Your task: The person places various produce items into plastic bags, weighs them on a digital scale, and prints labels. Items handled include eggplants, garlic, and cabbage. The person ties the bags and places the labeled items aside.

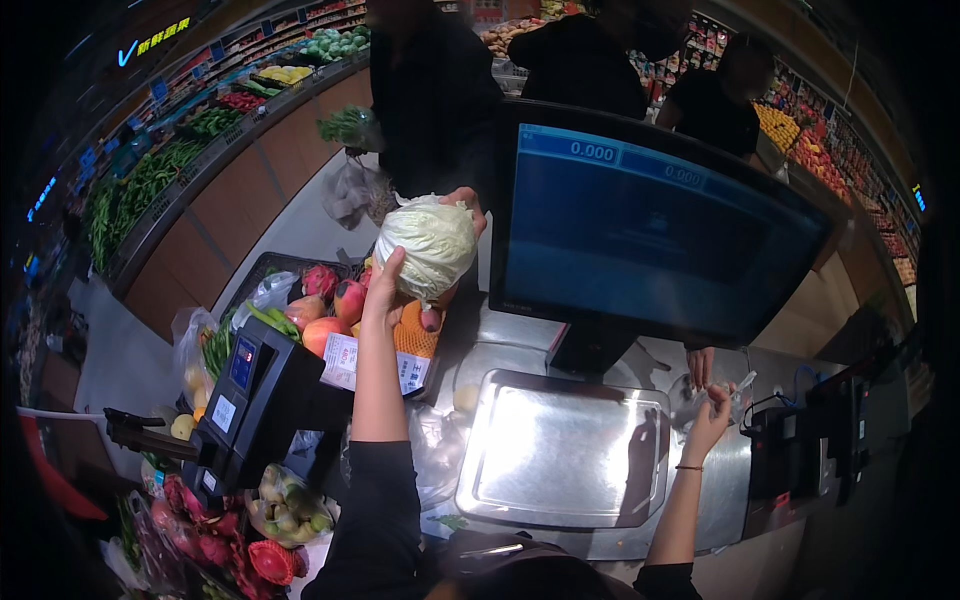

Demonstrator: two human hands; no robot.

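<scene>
A pale napa cabbage (427, 244) is held up beyond the counter, left of the monitor. My left hand (386, 285) grips its near left side, while another person's hand (469, 206) touches its far right side. At the right, my right hand (711, 420) is raised beside a clear plastic bag (686, 401); whether its fingers pinch the bag is unclear. Another person's fingers (700, 367) reach to that bag from beneath the monitor. Between my arms lies a shiny metal scale tray (562, 450) with nothing on it.
A large monitor (652, 232) stands behind the tray. Crates of fruit (326, 334) and a black label printer (251, 405) are at left. Bagged fruit (289, 510) and dragon fruit (214, 547) lie at lower left. Several people in dark clothes stand across the counter.
</scene>
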